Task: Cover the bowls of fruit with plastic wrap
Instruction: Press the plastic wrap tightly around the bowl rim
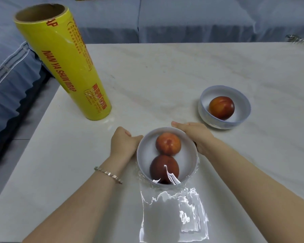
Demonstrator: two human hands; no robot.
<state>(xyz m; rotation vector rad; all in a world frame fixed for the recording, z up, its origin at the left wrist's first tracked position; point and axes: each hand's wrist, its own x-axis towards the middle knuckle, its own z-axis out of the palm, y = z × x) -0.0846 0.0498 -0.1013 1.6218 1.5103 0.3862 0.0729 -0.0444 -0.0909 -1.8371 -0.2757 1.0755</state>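
Note:
A white bowl [142, 155] with two red-orange fruits stands near the table's front. A sheet of clear plastic wrap [172, 216] lies stretched over it and trails toward me on the table. My left hand [124, 143] presses against the bowl's left side, fingers curled around the wrap there. My right hand [195, 135] cups the far right rim, holding the wrap down. A second white bowl [205, 109] with one fruit sits uncovered to the right, farther back. The yellow roll of wrap [65, 67] stands upright at the back left.
The pale marble table [165, 71] ends at its left edge beside the roll. Blue-grey sofa cushions [191, 20] lie behind and to the left. A crumpled bit of clear film [294, 39] sits at the far right edge.

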